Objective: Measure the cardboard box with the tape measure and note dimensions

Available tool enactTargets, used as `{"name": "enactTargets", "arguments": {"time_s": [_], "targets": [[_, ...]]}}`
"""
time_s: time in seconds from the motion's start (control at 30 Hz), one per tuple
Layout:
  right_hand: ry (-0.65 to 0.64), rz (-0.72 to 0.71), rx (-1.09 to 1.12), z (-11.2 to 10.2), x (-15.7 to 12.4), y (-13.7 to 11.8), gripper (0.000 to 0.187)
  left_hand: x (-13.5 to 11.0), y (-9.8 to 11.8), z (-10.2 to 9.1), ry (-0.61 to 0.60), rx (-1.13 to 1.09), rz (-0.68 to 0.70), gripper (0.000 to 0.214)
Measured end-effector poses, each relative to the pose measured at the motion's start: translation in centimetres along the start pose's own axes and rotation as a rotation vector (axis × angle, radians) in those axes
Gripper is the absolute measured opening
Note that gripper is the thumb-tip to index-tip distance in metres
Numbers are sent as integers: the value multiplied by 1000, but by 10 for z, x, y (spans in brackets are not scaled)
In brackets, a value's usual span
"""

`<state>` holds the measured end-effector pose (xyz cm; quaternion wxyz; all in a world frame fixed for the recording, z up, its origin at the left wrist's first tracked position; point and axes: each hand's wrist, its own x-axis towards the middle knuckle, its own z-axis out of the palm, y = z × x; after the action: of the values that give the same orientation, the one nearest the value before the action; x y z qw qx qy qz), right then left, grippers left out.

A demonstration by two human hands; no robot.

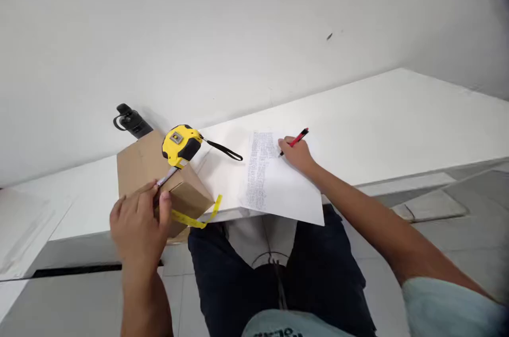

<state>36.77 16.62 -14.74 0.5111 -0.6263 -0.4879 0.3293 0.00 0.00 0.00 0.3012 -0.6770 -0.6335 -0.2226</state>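
Note:
A brown cardboard box (148, 166) stands on the white table (377, 114) near its front edge. On top of the box lies a yellow and black tape measure (181, 144), its yellow tape (194, 219) pulled out over the box's near edge and hanging loose. My left hand (137, 225) rests on the box's near side and pinches the tape with thumb and fingers. My right hand (296, 155) is closed round a red pen (297, 138), the tip on a printed white sheet of paper (278, 183) that overhangs the table edge.
A black object (131, 120) stands behind the box against the white wall. The tape measure's black wrist strap (222, 149) lies on the table. My legs in dark trousers are below the table edge, over a grey tiled floor (457, 220).

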Motion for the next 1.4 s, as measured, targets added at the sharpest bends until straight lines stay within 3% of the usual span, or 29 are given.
{"name": "enactTargets", "arguments": {"time_s": [0.23, 0.63, 0.87, 1.0, 1.27, 1.4], "targets": [[-2, 7, 1, -1, -5, -3, 45, -6, 15, 1, -57, -36, -123, 57], [-7, 52, 20, -2, -9, -12, 47, 7, 24, -5, -200, 57, -123, 89], [-19, 42, 27, -1, -10, -11, 45, 19, 23, -18, -341, -2, -205, 67], [-27, 38, 31, -1, -11, -12, 44, 26, 24, -27, -418, -38, -284, 65], [18, 56, 19, -1, -9, -12, 41, 25, 21, -27, -357, -194, -279, 56], [20, 72, 12, -1, -8, -11, 41, 19, 28, -14, -216, -271, -309, 49]]}}
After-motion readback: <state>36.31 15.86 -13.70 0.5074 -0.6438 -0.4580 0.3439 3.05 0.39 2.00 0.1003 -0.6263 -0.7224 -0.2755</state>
